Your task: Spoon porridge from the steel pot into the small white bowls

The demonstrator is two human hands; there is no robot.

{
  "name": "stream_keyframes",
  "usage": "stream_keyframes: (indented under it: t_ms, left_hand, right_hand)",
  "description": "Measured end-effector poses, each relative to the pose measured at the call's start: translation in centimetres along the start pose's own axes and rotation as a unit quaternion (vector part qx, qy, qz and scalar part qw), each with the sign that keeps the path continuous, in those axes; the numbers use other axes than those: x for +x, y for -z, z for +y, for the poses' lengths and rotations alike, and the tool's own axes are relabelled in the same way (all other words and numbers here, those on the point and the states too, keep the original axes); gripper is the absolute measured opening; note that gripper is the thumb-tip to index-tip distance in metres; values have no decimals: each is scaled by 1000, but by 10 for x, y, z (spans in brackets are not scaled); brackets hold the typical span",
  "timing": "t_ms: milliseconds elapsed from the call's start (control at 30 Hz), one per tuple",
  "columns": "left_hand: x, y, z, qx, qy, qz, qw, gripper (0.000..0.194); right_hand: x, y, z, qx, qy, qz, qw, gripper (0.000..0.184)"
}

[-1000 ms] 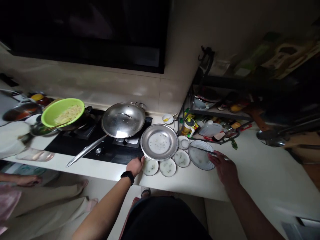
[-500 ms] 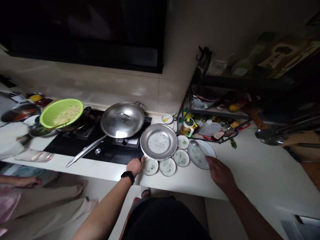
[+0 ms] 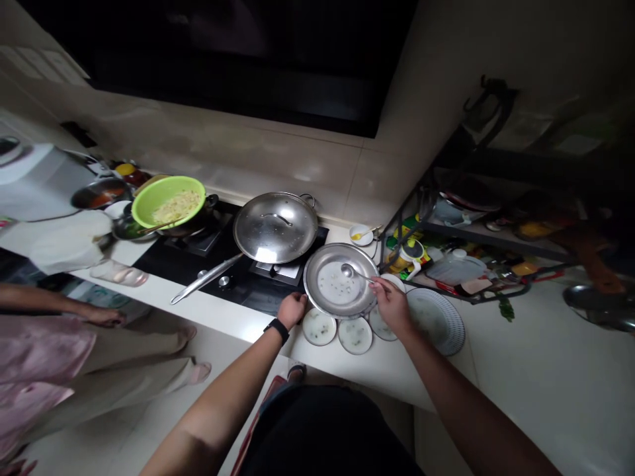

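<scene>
Two hands work at a round steel plate [image 3: 311, 285] on the white counter [image 3: 526, 357]. The right hand [image 3: 391, 305] pinches a metal spoon [image 3: 348, 270] by its handle, with the bowl inside the plate above a pale, speckled liquid [image 3: 338, 284]. The left hand [image 3: 292, 309], with a black wristband [image 3: 276, 330], sits against the near rim; whether it grips, I cannot tell. The step in hand looks like spooning up that liquid, and the next move seems to call for a slow, level lift. Three small plates [image 3: 355, 336] lie just below the steel plate, beside a large striped plate [image 3: 452, 337]. No brand or writing can be read.
</scene>
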State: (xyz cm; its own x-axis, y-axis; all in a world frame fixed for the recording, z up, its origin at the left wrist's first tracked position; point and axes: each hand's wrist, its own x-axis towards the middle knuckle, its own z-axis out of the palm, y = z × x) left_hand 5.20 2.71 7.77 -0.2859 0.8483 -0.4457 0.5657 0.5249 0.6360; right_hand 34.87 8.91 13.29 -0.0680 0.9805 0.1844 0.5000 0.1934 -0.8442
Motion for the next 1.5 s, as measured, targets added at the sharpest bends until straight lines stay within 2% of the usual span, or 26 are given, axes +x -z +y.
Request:
stream_keyframes:
  t_ms: [100,167,233,333,600,800,1033,1300,1500]
  left_hand:
    - [9,-5,8,-178,34,-42,982,34]
    - [11,-8,14,-257,61,-57,963,31]
    - [12,-9,21,-308,72,-51,947,27]
    - [10,-7,31,-337,51,-35,940,22]
    - [0,-4,50,-269,39,-10,962,14]
    - [-17,-13,56,-213,57,30,975,13]
    - [-36,-16,60,-224,91,27,970,19]
    - [-36,-13,40,-103,24,80,991,29]
    - [-41,6,48,-61,-18,118,991,25]
  right_hand:
    - [1,0,5,13,-20,1,1000,43]
    - [2,3,6,15,-26,10,999,44]
    - [3,6,6,12,-26,20,999,44]
    - [4,13,4,-1,-15,21,1000,43]
    - [1,28,8,-48,50,-28,997,33]
    - [-6,29,16,-31,26,-28,999,35]
    - [-8,32,17,-22,18,-22,999,36]
    - [-11,36,7,-20,47,-14,999,33]
    - [-10,39,2,0,37,-15,999,35]
